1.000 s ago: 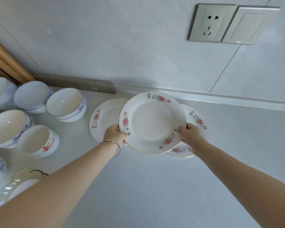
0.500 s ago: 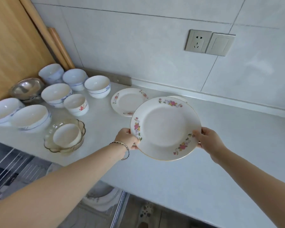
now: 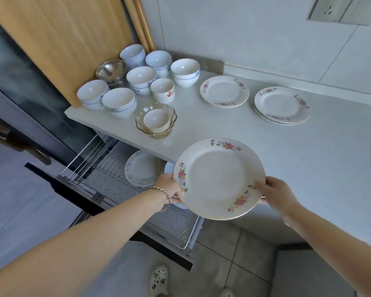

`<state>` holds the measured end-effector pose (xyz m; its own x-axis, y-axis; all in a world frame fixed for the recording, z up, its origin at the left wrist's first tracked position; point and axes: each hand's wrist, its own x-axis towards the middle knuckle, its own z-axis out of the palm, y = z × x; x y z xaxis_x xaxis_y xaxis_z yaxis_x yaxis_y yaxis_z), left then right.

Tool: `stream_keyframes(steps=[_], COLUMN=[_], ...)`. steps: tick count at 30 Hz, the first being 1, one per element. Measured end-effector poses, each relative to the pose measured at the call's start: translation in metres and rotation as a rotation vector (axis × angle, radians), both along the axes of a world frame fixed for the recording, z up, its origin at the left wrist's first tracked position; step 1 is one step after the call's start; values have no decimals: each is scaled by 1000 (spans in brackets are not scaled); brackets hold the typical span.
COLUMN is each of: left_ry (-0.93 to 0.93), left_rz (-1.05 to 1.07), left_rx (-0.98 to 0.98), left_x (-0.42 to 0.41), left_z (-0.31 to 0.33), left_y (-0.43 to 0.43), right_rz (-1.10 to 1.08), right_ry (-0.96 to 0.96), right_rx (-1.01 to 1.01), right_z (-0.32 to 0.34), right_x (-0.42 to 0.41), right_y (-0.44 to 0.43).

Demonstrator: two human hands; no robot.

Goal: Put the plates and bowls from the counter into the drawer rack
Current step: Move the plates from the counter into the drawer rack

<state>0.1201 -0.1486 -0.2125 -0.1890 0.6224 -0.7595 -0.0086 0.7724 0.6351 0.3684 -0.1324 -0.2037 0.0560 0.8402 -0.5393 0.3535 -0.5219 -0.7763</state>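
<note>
Over the white surface (image 3: 308,159) edge, left hand (image 3: 169,187) and right hand (image 3: 276,195) fingers pinch opposite rims of a plate (image 3: 219,179), likely stiff, slick and fragile.

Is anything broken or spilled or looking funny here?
Nothing is broken or spilled. One small oddity: a white bowl sits inside the amber glass bowl, close to the counter's front edge above the open drawer rack. The left hand and right hand hold the flowered plate by its rim.

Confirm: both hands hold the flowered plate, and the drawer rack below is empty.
Not empty: the head view shows a pale plate in the drawer rack. The left hand and right hand do hold the flowered plate.
</note>
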Motion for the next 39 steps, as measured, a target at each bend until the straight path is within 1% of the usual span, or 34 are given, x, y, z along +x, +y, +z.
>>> stream_keyframes(steps=[2,6,11,15,21,26,30,34,39], left_ry=[4,50,107,138,180,200,229,271,271], left_rz=[-7,-48,-137,-192,-233,-227,-222,-286,-357], left_rx=[-11,-23,-117,-203,-297,-317,-306,-271,-197], left_x=[-29,-110,-204,-256,-293,-315,-335,-356,-374], left_z=[-6,-22,-46,-65,-106,-159,-204,-246,-284], left_y=[-10,-23,-22,-10,18,54,88,113,141], right_rz=[3,-44,-225,-334,-377,-370,-377,-394,-523], right_ry=[14,73,174,218,219,202,172,153,212], right_rx=[-23,-98,-268,-393,-475,-518,-505,-495,-444], right_z=[-6,-32,-81,-113,-152,-203,-244,-287,-327], right_x=[-27,-107,-209,-263,-304,-329,-352,-377,-404], right_y=[-12,-33,-54,-55,-34,1,25,41,58])
